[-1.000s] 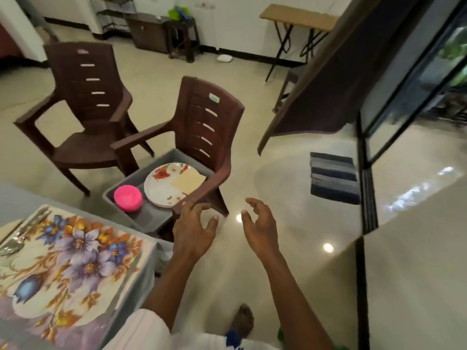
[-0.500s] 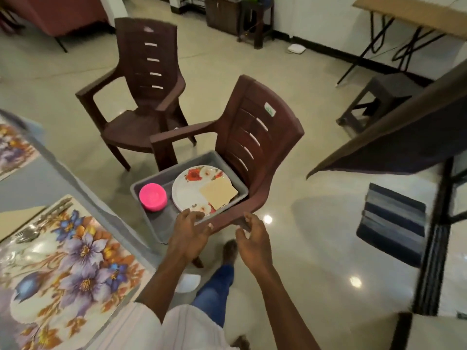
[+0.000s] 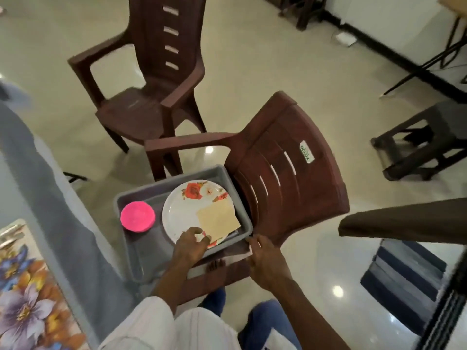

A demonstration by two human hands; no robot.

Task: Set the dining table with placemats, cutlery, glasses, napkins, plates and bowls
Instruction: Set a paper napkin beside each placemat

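One placemat (image 3: pixel 25 299) lay set at 8 o'clock (cutlery (image 3: pixel 10 237) blurred). Plate (image 3: pixel 187 213), napkin (image 3: pixel 218 219) and bowl (image 3: pixel 137 216) waited unplaced in the tray (image 3: pixel 131 256) on a chair (image 3: pixel 290 185), centre. I saw the left hand (image 3: pixel 190 245) pinch the plate's near rim; the right hand's (image 3: pixel 265 261) grip I couldn't tell.

Brown chair (image 3: pixel 290 188) w/ grey tray (image 3: pixel 149 251) on seat
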